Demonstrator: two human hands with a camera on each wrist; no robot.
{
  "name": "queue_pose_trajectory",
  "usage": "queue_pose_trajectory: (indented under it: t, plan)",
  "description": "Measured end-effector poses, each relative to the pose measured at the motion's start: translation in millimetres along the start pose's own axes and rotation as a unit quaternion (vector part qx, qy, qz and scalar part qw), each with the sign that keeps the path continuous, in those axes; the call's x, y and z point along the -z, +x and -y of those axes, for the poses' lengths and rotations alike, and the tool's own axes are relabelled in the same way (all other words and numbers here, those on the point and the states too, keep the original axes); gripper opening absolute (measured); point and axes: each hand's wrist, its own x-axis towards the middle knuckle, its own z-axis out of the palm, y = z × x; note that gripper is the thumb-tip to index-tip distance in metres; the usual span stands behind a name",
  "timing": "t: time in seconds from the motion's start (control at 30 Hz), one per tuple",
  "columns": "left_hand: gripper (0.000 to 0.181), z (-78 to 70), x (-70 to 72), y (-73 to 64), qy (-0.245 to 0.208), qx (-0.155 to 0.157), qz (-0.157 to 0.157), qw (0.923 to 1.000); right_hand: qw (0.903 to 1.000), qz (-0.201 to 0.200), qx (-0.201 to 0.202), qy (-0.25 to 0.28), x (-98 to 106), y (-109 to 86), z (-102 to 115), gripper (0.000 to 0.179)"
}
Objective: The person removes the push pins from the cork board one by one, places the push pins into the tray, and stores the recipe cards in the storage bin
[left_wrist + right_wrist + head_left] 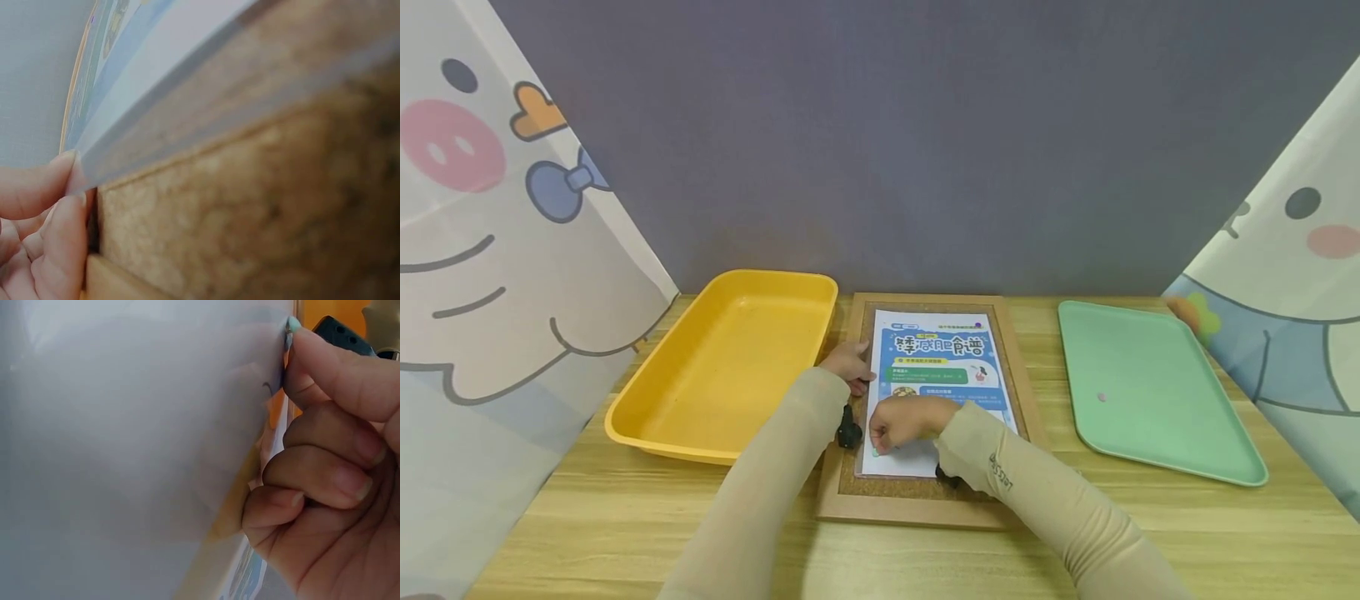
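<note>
A printed poster (936, 346) in a clear plastic sleeve (206, 119) lies on a framed cork board (910, 493). My left hand (848, 367) pinches the sleeve's left edge between thumb and finger, as the left wrist view shows. Over the poster's lower left corner, my right hand (910, 419) pinches a small mint-green pushpin (294, 324) with thumb and index finger, its other fingers curled in. The green pin meets the glossy sheet in the right wrist view. At the poster's upper right corner sits a purple pushpin (978, 325).
On the left stands a deep yellow tray (722, 454), close beside the board. A shallow mint-green tray (1157, 367) lies to the right with one small pink pin (1102, 397) on it. A dark grey panel (887, 150) rises behind the wooden table (625, 517).
</note>
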Motion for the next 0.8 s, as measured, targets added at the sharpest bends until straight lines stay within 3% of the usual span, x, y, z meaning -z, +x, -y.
queue_pose_trajectory:
  t: [0.3,0.6,0.8]
  plan:
    - [0.075,2.3,0.2,3.1,0.000,0.004,-0.002,1.0000,0.9999,0.003,0.005,0.009,-0.5,1.0,-0.5,0.016]
    - [0.075,0.0,0.1,0.0,0.003,-0.002,0.002,1.0000,0.9982,0.014,-0.002,0.059,1.2,-0.2,-2.9,0.015]
    - [0.075,-1.3,0.3,-1.9,0.004,-0.007,0.003,1.0000,0.9992,0.017,-0.009,0.036,1.8,0.3,-0.3,0.017]
